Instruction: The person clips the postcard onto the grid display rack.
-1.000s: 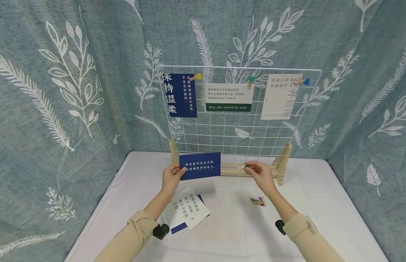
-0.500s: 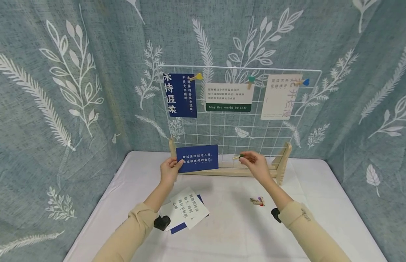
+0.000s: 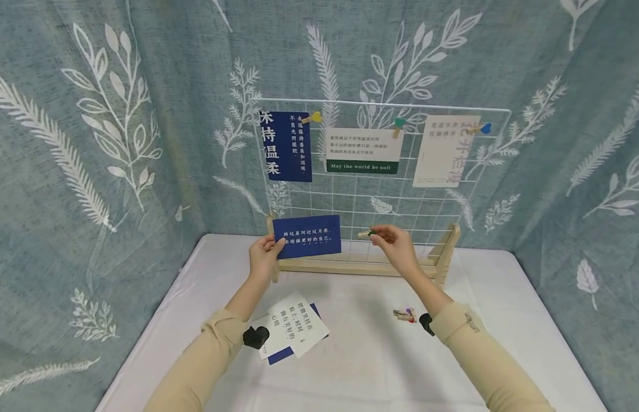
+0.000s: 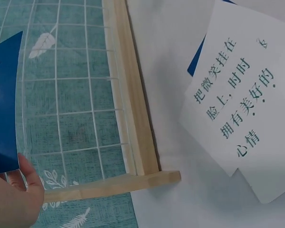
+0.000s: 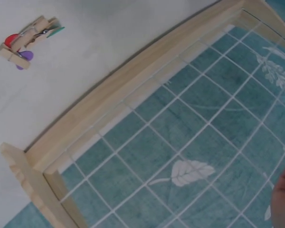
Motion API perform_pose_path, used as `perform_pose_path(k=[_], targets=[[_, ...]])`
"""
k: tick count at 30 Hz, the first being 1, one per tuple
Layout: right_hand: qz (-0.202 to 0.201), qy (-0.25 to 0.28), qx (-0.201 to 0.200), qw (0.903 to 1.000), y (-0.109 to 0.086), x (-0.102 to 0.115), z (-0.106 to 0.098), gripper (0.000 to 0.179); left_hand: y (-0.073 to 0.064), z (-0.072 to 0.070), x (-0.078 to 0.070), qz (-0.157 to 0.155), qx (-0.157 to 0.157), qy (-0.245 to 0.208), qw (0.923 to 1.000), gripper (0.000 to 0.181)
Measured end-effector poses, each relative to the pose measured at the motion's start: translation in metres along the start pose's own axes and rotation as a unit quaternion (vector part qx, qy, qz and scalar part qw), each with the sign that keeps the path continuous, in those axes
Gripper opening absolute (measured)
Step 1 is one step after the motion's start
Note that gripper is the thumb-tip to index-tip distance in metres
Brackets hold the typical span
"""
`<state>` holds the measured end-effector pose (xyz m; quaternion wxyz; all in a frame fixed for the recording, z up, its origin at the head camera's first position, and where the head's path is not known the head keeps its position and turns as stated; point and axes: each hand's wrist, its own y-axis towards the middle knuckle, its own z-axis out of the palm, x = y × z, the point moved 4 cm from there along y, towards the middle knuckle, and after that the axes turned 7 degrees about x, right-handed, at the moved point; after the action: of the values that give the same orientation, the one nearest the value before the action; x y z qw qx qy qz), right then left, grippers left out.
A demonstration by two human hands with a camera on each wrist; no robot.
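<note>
My left hand [image 3: 263, 257] pinches a dark blue card [image 3: 311, 247] by its left edge, holding it in front of the lower left of a white wire grid [image 3: 352, 200]. White characters run across the card. To the right, my right hand [image 3: 397, 247] pinches a small wooden clothespin [image 3: 365, 234] with a green end, its tip pointing left. A gap separates clothespin and card. In the left wrist view the blue card [image 4: 4, 114] is partly cut off. Only part of the right hand [image 5: 282, 202] shows in the right wrist view; the clothespin is out of that frame.
Clipped along the grid's top hang a blue card [image 3: 288, 154], a white-green card [image 3: 363, 150] and a cream card [image 3: 440, 151]. The grid stands in a wooden base [image 3: 350, 268]. Several cards [image 3: 299, 326] lie front left; several loose clothespins [image 3: 404, 315] lie front right.
Both hands have risen and shifted slightly left, the left with the blue card and the right with the clothespin. The cards on the grid and those on the table stay put.
</note>
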<state>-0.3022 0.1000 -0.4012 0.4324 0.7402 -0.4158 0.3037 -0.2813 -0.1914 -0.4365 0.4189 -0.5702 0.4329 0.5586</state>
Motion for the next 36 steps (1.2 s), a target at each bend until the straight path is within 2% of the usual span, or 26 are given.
perform_pose_path(k=[2, 3, 6, 7, 9, 10, 16, 18, 20, 23, 24, 26, 28, 29, 30, 31, 32, 33, 34, 35, 36], targets=[[-0.003, 0.001, -0.003, 1.0000, 0.002, 0.003, 0.000, 0.022, 0.009, 0.000, 0.003, 0.008, 0.000, 0.002, 1.0000, 0.028], [-0.006, -0.002, -0.004, 1.0000, 0.003, 0.004, 0.000, 0.022, 0.021, -0.001, 0.014, 0.036, 0.008, -0.018, 0.9992, 0.028], [-0.020, -0.013, -0.010, 0.9997, 0.008, 0.007, 0.001, 0.023, 0.033, -0.001, 0.016, 0.055, 0.019, -0.040, 0.9975, 0.029], [-0.025, -0.016, -0.011, 0.9995, 0.010, 0.009, 0.001, 0.022, 0.033, -0.001, 0.013, 0.053, 0.015, -0.038, 0.9978, 0.028], [-0.032, -0.024, -0.015, 0.9991, 0.013, 0.012, 0.001, 0.022, 0.031, 0.000, 0.006, 0.052, 0.015, -0.041, 0.9977, 0.026], [-0.033, -0.027, -0.018, 0.9989, 0.015, 0.013, 0.002, 0.022, 0.021, 0.002, -0.007, 0.029, 0.009, -0.024, 0.9993, 0.025], [-0.031, -0.056, -0.030, 0.9975, 0.025, 0.021, 0.003, 0.020, 0.001, 0.006, -0.041, 0.026, 0.026, -0.046, 0.9983, 0.012], [-0.031, -0.061, -0.033, 0.9971, 0.027, 0.023, 0.003, 0.020, -0.003, 0.008, -0.051, 0.025, 0.025, -0.048, 0.9982, 0.010], [-0.033, -0.061, -0.032, 0.9970, 0.030, 0.025, 0.003, 0.020, 0.001, 0.010, -0.053, 0.025, 0.024, -0.053, 0.9980, 0.009], [-0.040, -0.065, -0.029, 0.9966, 0.035, 0.030, 0.005, 0.021, 0.020, 0.008, -0.042, 0.036, 0.027, -0.062, 0.9971, 0.011], [-0.045, -0.069, -0.027, 0.9963, 0.036, 0.031, 0.005, 0.021, 0.040, 0.006, -0.025, 0.052, 0.030, -0.071, 0.9957, 0.012], [-0.056, -0.077, -0.028, 0.9951, 0.040, 0.036, 0.006, 0.020, 0.091, 0.001, 0.017, 0.075, 0.037, -0.081, 0.9931, 0.018], [-0.067, -0.083, -0.033, 0.9938, 0.044, 0.040, 0.007, 0.020, 0.152, -0.006, 0.067, 0.106, 0.052, -0.096, 0.9884, 0.024], [-0.071, -0.086, -0.036, 0.9931, 0.046, 0.042, 0.007, 0.020, 0.182, -0.009, 0.091, 0.129, 0.064, -0.109, 0.9835, 0.027], [-0.071, -0.087, -0.038, 0.9930, 0.048, 0.044, 0.007, 0.019, 0.217, -0.013, 0.118, 0.139, 0.063, -0.110, 0.9822, 0.031], [-0.071, -0.088, -0.039, 0.9928, 0.051, 0.046, 0.007, 0.019, 0.234, -0.015, 0.129, 0.132, 0.063, -0.114, 0.9827, 0.033], [-0.070, -0.089, -0.041, 0.9928, 0.053, 0.049, 0.007, 0.019, 0.245, -0.017, 0.135, 0.134, 0.065, -0.119, 0.9817, 0.034], [-0.066, -0.088, -0.041, 0.9931, 0.055, 0.050, 0.007, 0.019, 0.247, -0.018, 0.133, 0.138, 0.062, -0.121, 0.9811, 0.033], [-0.060, -0.088, -0.042, 0.9935, 0.057, 0.051, 0.007, 0.020, 0.241, -0.018, 0.124, 0.136, 0.054, -0.119, 0.9821, 0.031], [-0.053, -0.086, -0.042, 0.9940, 0.058, 0.052, 0.007, 0.020, 0.230, -0.018, 0.111, 0.126, 0.051, -0.119, 0.9836, 0.029], [-0.046, -0.083, -0.043, 0.9945, 0.060, 0.053, 0.007, 0.020, 0.212, -0.016, 0.092, 0.110, 0.041, -0.109, 0.9870, 0.026]])
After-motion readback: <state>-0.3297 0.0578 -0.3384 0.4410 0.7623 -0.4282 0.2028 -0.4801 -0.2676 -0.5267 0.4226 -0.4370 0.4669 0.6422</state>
